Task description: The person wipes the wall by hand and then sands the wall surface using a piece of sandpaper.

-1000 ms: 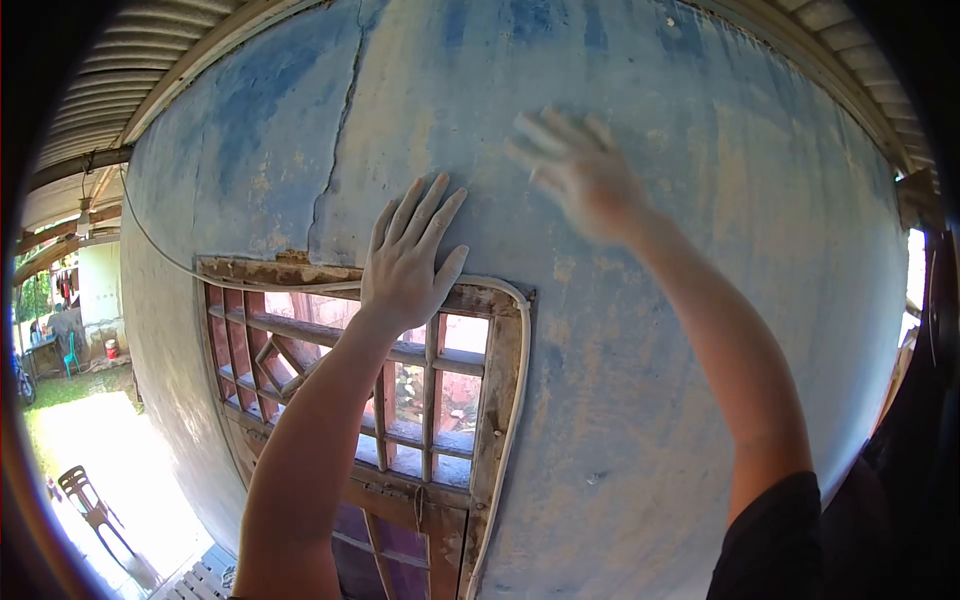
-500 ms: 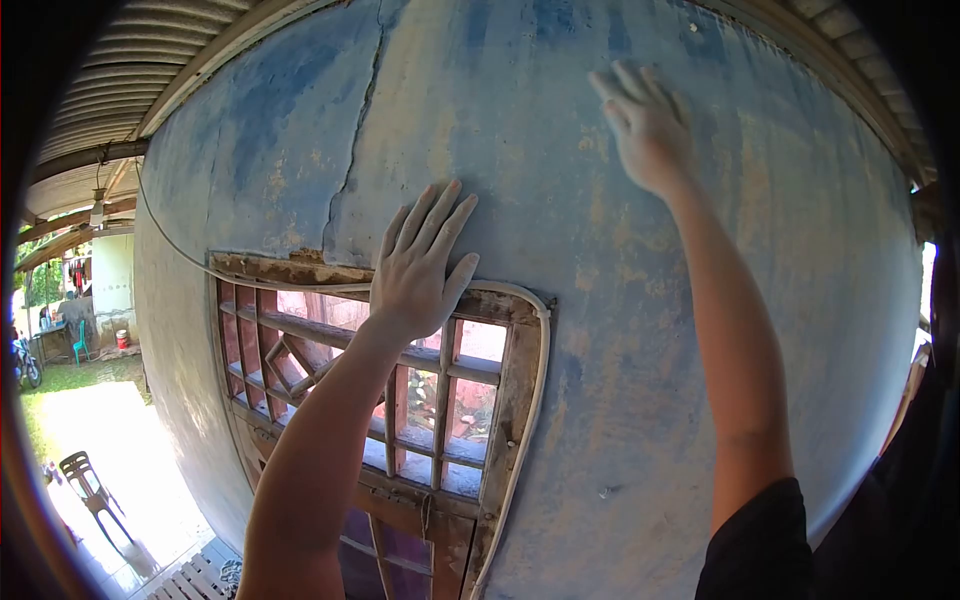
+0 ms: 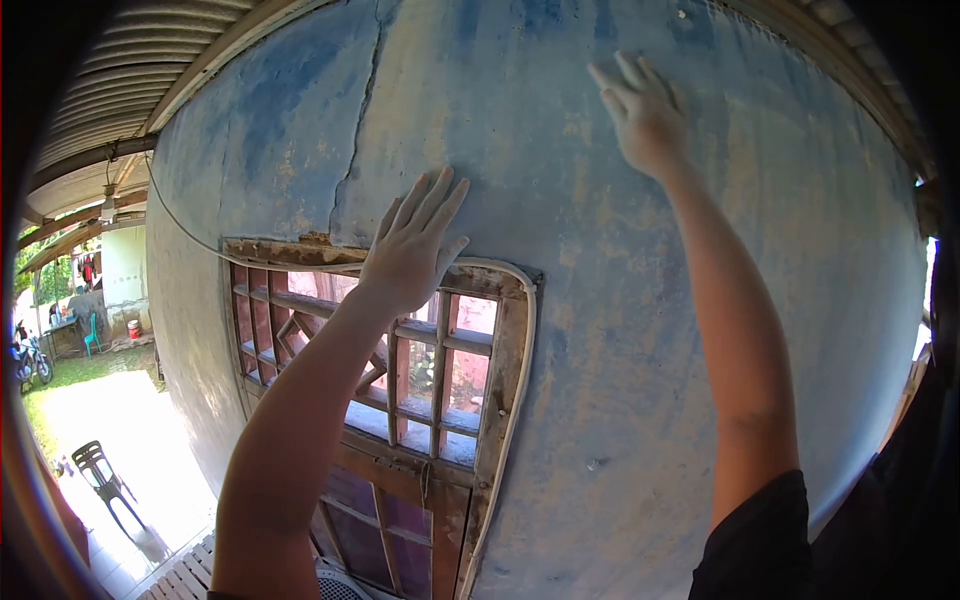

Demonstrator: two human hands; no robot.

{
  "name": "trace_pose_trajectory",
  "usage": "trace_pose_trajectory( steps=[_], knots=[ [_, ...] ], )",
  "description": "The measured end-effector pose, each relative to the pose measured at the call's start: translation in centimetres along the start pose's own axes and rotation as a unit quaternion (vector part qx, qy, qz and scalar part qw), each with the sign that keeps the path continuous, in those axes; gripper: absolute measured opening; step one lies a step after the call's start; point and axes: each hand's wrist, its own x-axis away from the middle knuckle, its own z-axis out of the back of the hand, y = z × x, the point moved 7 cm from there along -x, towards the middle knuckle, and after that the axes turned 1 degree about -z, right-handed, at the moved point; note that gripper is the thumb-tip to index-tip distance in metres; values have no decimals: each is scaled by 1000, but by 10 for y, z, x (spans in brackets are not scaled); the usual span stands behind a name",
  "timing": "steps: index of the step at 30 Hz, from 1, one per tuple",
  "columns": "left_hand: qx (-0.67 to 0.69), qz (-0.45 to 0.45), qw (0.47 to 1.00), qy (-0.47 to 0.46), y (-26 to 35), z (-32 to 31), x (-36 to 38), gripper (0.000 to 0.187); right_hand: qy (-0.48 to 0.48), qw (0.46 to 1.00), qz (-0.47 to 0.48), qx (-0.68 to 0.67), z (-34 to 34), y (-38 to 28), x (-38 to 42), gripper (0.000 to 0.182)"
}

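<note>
In the head view a blue, patchy plaster wall (image 3: pixel 610 330) fills most of the picture. Flat against it, just above the top of a wooden window frame (image 3: pixel 505 370), lies my left hand (image 3: pixel 415 240), fingers spread and nothing held. My right hand (image 3: pixel 648 118) is higher up on the wall, fingers apart and empty, slightly smeared by motion. Both hands look pale with dust. A white cable (image 3: pixel 524 390) runs along the frame's top and right side, passing behind my left wrist. Left of my hands a dark crack (image 3: pixel 362 120) descends through the plaster to the frame.
Corrugated roofing (image 3: pixel 150 60) slopes overhead at the left. A dark chair (image 3: pixel 105 485) stands on pale tiles at lower left, near a slatted wooden bench (image 3: pixel 185 575). Farther off are a motorbike (image 3: pixel 32 358), a teal chair (image 3: pixel 93 333) and a red bucket (image 3: pixel 133 328).
The view has shifted slightly. My right hand is still raised on the wall and less blurred than before. My left hand stays spread above the window frame.
</note>
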Motion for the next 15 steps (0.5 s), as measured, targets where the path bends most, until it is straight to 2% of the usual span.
trace_pose_trajectory(
  steps=[2, 5, 6, 8, 9, 10, 11, 12, 13, 14, 15],
  knots=[
    [19, -1, 1000, -9, 3, 17, -2, 76, -59, 991, 107, -56, -2, -50, 28, 41],
    [92, 24, 995, -12, 9, 39, -8, 83, -182, 933, 257, -172, 9, -120, 97, 41],
    [139, 46, 989, -1, 7, 44, -11, 86, -184, 933, 254, -174, 12, -123, 108, 41],
    [192, 26, 981, 13, 14, 45, -19, 87, -215, 888, 216, -345, 15, -125, 120, 41],
    [245, 10, 969, 29, 20, 47, -22, 88, -215, 888, 214, -345, 29, -123, 118, 41],
    [245, 9, 969, 30, 30, 59, -26, 88, -293, 858, 123, -403, 41, -115, 112, 40],
    [327, 22, 944, -20, 39, 64, -31, 88, -366, 812, 30, -453, 42, -109, 113, 40],
    [407, 34, 910, -69, 48, 65, -33, 87, -366, 813, 31, -451, 42, -107, 116, 40],
    [408, 33, 910, -67, 48, 62, -37, 87, -313, 811, 16, -494, 45, -100, 113, 39],
    [496, 45, 861, -100, 48, 51, -43, 84, -259, 804, 1, -535, 50, -93, 109, 38],
    [579, 56, 802, -134, 54, 46, -46, 82, -260, 806, 3, -532, 56, -93, 107, 38]
  ],
)
